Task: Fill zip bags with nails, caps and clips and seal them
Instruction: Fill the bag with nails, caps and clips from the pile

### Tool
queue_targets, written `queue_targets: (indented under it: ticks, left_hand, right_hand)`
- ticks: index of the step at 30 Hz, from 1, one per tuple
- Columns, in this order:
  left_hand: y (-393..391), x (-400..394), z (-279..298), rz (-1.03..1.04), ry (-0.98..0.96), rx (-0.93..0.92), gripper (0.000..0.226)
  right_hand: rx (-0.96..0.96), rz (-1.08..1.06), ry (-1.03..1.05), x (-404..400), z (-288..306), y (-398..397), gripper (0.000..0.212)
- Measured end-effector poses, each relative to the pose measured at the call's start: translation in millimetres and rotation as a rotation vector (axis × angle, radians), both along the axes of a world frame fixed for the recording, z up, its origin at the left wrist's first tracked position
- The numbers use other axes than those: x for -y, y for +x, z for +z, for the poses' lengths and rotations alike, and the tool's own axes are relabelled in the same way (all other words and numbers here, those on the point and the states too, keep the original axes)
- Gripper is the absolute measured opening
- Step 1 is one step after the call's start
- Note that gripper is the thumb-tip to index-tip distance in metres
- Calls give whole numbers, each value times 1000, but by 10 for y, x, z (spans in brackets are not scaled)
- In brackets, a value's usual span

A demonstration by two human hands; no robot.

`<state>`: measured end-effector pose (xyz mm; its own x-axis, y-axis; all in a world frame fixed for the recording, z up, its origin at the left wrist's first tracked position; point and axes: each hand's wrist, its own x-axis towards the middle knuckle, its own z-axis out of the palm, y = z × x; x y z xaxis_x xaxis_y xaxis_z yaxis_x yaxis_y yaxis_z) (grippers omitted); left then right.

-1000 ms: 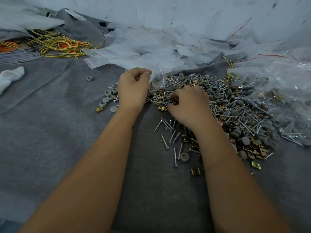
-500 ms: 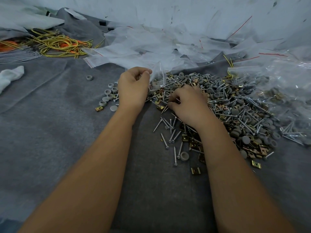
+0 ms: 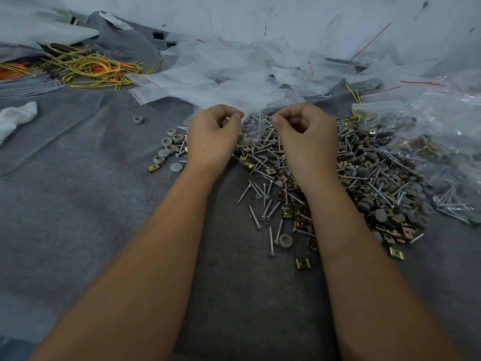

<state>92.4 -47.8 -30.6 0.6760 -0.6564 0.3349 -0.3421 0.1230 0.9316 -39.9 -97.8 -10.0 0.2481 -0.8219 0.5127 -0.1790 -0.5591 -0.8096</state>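
Observation:
A small clear zip bag [image 3: 256, 127] hangs between my two hands above the near edge of the heap, with a few nails and grey caps inside it. My left hand [image 3: 213, 138] pinches the bag's top left edge between thumb and forefinger. My right hand [image 3: 307, 142] has its fingers curled and pinches the top right edge. A big heap of nails, grey caps and brass clips [image 3: 364, 178] spreads under and to the right of my right hand. Loose nails [image 3: 263, 204] lie just in front of it.
Several grey caps [image 3: 168, 149] and one brass clip [image 3: 153, 167] lie left of my left hand. Empty zip bags [image 3: 229, 74] pile up behind; filled bags [image 3: 442, 131] sit at right. Yellow wires [image 3: 86, 66] and a white cloth [image 3: 15, 118] lie far left on the grey felt [image 3: 78, 217].
My right hand has lifted off the heap and come up to the bag's top edge. My left hand has stayed on the bag, which is now stretched between both hands.

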Motion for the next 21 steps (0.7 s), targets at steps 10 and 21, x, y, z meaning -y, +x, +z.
queue_targets:
  ticks: [10,21]
  left_hand:
    - [-37,-17,4,-73,40,72,15]
    - [64,7,31,4,-82,-219,20]
  right_hand:
    - [-116,-14,-188,-67,-85,102,13]
    - [-279,120,63,-107,-56,75,17]
